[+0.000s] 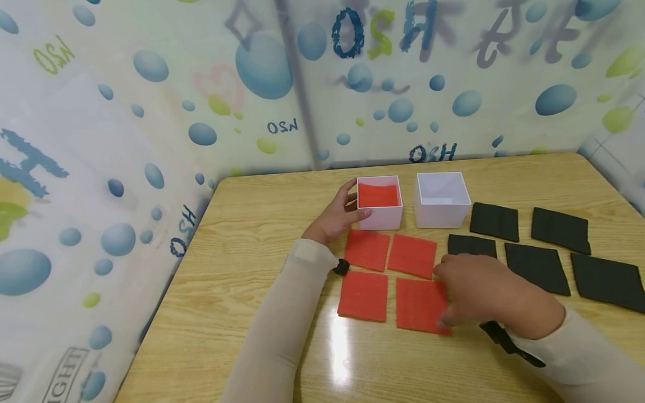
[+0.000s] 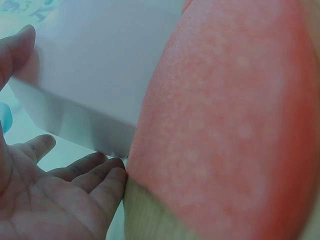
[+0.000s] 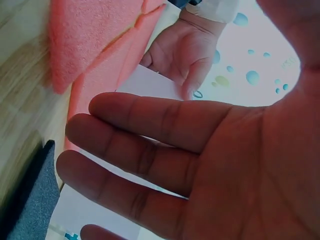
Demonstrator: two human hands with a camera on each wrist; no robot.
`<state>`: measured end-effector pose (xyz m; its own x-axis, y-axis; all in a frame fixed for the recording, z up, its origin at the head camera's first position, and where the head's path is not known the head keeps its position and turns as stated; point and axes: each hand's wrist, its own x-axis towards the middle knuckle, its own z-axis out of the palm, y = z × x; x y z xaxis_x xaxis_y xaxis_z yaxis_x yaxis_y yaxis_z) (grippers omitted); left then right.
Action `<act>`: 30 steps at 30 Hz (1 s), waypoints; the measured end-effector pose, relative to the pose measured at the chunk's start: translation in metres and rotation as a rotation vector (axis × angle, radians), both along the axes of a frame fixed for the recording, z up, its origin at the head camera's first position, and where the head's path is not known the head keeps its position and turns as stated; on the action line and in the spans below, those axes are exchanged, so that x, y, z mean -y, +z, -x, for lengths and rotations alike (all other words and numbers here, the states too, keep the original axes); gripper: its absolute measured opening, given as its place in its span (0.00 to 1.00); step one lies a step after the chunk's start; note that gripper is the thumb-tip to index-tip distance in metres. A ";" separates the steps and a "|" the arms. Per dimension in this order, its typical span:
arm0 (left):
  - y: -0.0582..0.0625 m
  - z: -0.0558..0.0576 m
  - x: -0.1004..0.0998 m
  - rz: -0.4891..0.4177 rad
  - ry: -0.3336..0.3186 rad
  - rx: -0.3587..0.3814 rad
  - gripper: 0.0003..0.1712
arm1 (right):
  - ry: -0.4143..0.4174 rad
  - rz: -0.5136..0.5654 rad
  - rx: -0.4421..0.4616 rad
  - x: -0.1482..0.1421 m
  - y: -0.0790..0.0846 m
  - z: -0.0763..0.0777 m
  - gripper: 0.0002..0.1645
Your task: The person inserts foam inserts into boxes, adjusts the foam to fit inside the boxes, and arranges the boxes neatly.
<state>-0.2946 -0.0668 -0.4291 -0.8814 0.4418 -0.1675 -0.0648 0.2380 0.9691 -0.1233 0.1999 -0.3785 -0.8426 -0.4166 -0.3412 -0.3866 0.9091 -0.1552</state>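
My left hand (image 1: 333, 217) holds a white square box (image 1: 384, 220) at its left side, thumb at the front and fingers around toward the back. A red square piece (image 1: 378, 196) lies inside that box. My right hand (image 1: 481, 288) is over the right edge of the nearest right red foam square (image 1: 419, 305), its thumb at the lower corner. In the right wrist view its fingers (image 3: 145, 117) stretch out straight with nothing between them. Other red squares (image 1: 363, 296) lie flat in front of the box. Close up, a red square (image 2: 225, 120) fills much of the left wrist view.
A second white box (image 1: 442, 215) stands to the right of the held one. Several black squares (image 1: 536, 268) lie on the wooden table (image 1: 242, 252) at the right. A patterned wall covering (image 1: 322, 112) rises behind the table and along its left side.
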 end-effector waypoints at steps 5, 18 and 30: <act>0.000 0.000 -0.001 0.002 0.001 -0.013 0.55 | -0.018 -0.019 0.026 0.003 -0.002 -0.001 0.47; -0.001 0.001 -0.002 0.014 0.021 -0.012 0.55 | -0.042 -0.034 0.058 0.010 -0.009 -0.005 0.54; -0.003 0.001 -0.001 0.013 0.024 -0.020 0.55 | -0.058 -0.046 0.053 0.018 -0.014 -0.011 0.56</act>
